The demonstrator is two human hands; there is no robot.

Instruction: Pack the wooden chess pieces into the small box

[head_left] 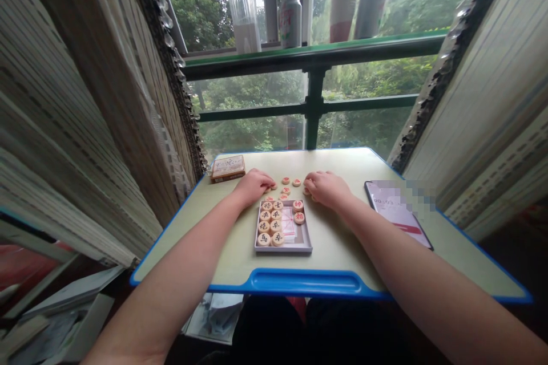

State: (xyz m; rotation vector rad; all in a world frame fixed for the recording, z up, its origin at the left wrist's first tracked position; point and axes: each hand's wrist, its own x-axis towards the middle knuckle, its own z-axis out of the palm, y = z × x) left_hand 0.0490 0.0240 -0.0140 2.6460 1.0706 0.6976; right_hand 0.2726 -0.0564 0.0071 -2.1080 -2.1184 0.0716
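In the head view, the left hand [254, 185] is curled nearly closed, its fingertips on the pieces at the left of the loose pieces [297, 182]; the right hand [327, 187] is bent the same way over the other edge. Whether either grips a piece, I cannot tell (the fingers cover too much). The loose pieces lie on the table [226, 265], just beyond the tray [283, 250] and between the hands. Handling looks best done by the rims, one piece at a time, with fingertips low and flat so neighbours don't scatter, and each piece kept face up and square to the tray wall.

Counts: eight black pieces [276, 226] show in the tray, in two columns of four, and two red pieces [298, 205] at its right. Five loose pieces show apart from the fingers. One phone [398, 214], one box [228, 168], two cans [290, 20].
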